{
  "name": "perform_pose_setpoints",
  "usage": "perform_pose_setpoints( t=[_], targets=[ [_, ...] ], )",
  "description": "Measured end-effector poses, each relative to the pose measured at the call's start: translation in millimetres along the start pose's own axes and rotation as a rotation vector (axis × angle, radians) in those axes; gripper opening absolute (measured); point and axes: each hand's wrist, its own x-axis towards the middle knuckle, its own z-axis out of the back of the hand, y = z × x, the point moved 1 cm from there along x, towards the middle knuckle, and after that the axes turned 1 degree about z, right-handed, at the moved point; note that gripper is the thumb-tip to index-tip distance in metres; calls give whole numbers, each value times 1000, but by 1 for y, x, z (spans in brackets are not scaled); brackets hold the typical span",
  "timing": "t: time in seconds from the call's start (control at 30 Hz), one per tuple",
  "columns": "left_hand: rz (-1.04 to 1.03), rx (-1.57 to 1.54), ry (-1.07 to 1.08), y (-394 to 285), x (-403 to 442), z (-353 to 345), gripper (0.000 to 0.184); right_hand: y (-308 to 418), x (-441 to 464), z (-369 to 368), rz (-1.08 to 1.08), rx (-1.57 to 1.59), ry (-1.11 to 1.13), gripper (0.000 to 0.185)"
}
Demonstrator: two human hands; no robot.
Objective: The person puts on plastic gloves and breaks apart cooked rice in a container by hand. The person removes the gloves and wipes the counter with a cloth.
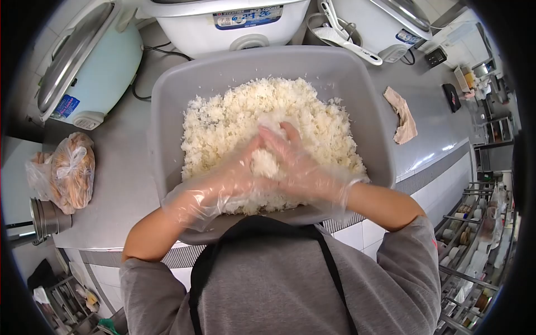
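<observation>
A big grey plastic tub (384, 111) holds a wide heap of cooked white rice (223, 120). Both of my hands wear clear, loose plastic gloves and meet over the near middle of the heap. My left hand (237, 172) comes in from the left, its fingers curved inward around rice. From the other side my right hand (298, 162) angles in, with its fingertips close against the left ones. A lump of rice shows in the gap between the two palms. Glove glare and some motion blur hide the exact finger positions.
Rice cookers (248, 25) stand behind the tub and at both sides. A metal pot (312, 25) with a white rice paddle (346, 44) sits at the back. On the steel counter lie a beige cloth (401, 114) and a knotted plastic bag (72, 167). Metal containers (50, 218) stand at left.
</observation>
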Motion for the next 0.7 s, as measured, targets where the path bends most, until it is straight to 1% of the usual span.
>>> perform_pose_setpoints(
  t=[0.03,0.07,0.13,0.23,0.27,0.33,0.37,0.43,0.47,0.53,0.57,0.63,0.67,0.7],
  targets=[
    [-18,-198,-34,0,2,1,100,6,2,13,18,172,-55,89],
    [-108,-313,-96,-3,4,4,90,11,5,27,45,342,-107,84],
    [-286,-549,-226,-9,4,11,71,17,7,48,232,475,-232,73],
    [-439,-366,-342,-32,-5,38,49,10,23,57,366,521,-405,69],
    [-524,-371,-334,-34,-6,46,43,14,23,59,365,552,-454,64],
    [-697,-380,-314,-34,-10,61,35,13,27,65,282,488,-396,62],
    [-676,-280,-345,-33,-12,65,31,12,27,69,239,456,-367,61],
    [-626,-84,-401,-33,-16,69,23,15,25,79,239,368,-334,60],
    [-545,-77,-422,-37,-20,68,23,16,24,82,237,325,-318,60],
    [-382,-65,-458,-55,-33,62,26,19,24,83,179,125,-428,49],
    [-436,33,-492,-54,-33,62,27,20,23,82,148,23,-481,49],
    [-546,232,-561,-52,-32,61,30,16,20,74,92,102,-570,49],
    [-589,273,-613,-48,-29,58,27,12,20,69,65,142,-614,49],
    [-631,314,-665,-42,-26,55,24,5,22,66,94,97,-576,49]
  ],
)
